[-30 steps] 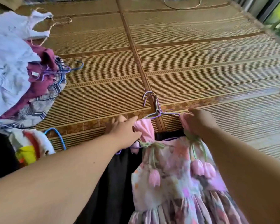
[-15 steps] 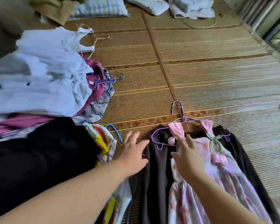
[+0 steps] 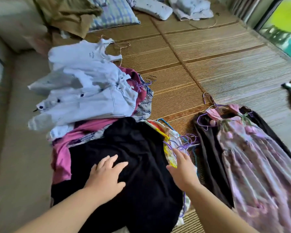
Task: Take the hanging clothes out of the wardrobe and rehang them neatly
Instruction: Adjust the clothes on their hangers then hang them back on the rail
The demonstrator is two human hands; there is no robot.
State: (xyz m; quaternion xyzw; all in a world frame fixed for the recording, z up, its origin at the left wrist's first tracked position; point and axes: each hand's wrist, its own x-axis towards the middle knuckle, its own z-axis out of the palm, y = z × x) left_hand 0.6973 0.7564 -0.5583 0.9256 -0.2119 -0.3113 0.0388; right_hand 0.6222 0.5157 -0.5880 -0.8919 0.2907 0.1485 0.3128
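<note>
Most of the woven mat (image 3: 208,52) on the floor is now in view, because the head has turned left, toward the heap. One big pile of clothes (image 3: 84,91) lies on the left part of the mat, with white shirts on top and a black garment (image 3: 133,145) at its near end. On the right lies the flowered dress (image 3: 252,157), spread flat over a dark garment (image 3: 208,148), with its purple hanger (image 3: 210,105) at the neck. One second ago both hands were arranging its shoulders, and now they have left it. I judge this piece finished and the next one beginning. A bundle of purple hangers (image 3: 188,140) lies between pile and dress. The left hand (image 3: 106,175) rests flat on the black garment, fingers straight and a little spread, gripping nothing. The right hand (image 3: 181,169) reaches with straight fingers to the yellow patterned cloth (image 3: 165,145) just beside the hangers, and holds nothing yet. Many clothes remain in the pile, so much work is left.
</note>
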